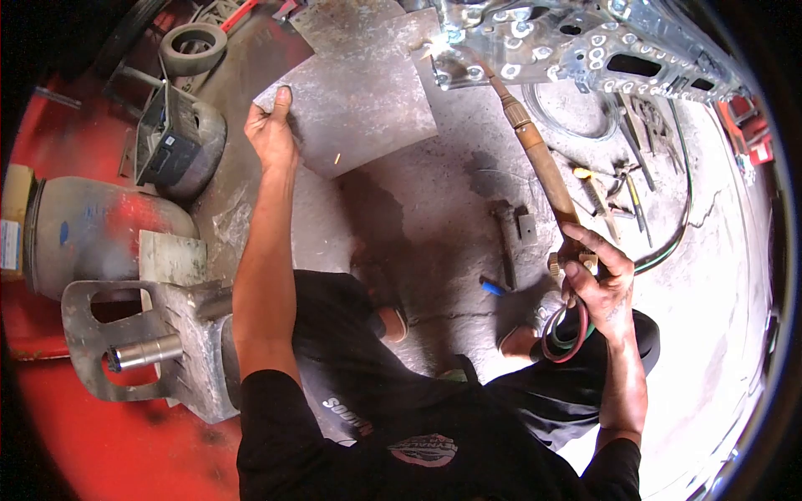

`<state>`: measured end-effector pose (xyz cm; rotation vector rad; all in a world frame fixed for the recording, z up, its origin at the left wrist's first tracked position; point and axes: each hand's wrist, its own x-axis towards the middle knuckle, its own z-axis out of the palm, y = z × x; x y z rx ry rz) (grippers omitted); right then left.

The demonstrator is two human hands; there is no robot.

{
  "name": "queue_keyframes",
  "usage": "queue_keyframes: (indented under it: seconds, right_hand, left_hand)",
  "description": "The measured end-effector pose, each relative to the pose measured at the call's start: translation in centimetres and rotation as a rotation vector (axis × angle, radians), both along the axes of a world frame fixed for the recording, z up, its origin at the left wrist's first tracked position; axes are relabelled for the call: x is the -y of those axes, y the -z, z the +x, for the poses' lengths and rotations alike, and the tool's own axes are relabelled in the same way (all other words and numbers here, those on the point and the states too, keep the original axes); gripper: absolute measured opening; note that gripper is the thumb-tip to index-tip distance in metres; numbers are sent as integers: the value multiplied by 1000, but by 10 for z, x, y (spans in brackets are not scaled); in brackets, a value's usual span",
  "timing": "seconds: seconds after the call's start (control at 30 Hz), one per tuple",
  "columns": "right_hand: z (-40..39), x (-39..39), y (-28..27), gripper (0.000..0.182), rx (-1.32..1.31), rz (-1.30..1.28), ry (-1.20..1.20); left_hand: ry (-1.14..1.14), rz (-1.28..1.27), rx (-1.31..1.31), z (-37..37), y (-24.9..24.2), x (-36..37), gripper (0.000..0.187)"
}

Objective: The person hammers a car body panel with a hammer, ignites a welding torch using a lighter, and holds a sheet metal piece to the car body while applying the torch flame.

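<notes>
My left hand (274, 134) is closed on the left edge of a flat grey metal sheet (368, 100), with the thumb on top. In my right hand (597, 280) is the valve end of a long brown gas torch (545, 167), from which red and green hoses (568, 334) loop down. The torch's thin tip reaches up to the far edge of a perforated metal panel (535, 50), where a bright glow and sparks show beside the sheet's upper right corner. A small orange spark lies over the sheet's lower part.
A hammer (507, 242) and a blue object (492, 287) lie on the floor between my feet. Farther right are pliers, yellow-handled tools (633, 200) and coiled wire (576, 125). At left stand a tank (100, 234), a black case (167, 142) and a tire (193, 48).
</notes>
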<state>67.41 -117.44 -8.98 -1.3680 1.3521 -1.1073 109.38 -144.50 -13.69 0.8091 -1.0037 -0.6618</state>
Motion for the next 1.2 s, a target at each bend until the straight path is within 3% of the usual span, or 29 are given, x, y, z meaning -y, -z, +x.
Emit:
queue_keyframes:
  seconds: [0.23, 0.33, 0.43, 0.63, 0.83, 1.2]
  right_hand:
    - [4, 0, 0, 42, 43, 17, 12]
    - [5, 2, 2, 42, 41, -6, 16]
    - [6, 4, 2, 41, 28, -17, 19]
    - [11, 7, -2, 40, 8, -1, 7]
    - [10, 9, -2, 41, 57, 19, 8]
    - [10, 10, -2, 42, 87, 45, -4]
  left_hand:
    - [-17, 18, 6, 2, 2, 2, 20]
    - [-29, 27, 58, 3, 2, 2, 32]
    - [-36, 14, 29, 2, 2, 2, 22]
    - [-8, 7, 49, 4, 3, 2, 31]
    - [-32, 0, 29, 3, 2, 4, 22]
    - [-24, 26, 55, 5, 4, 3, 28]
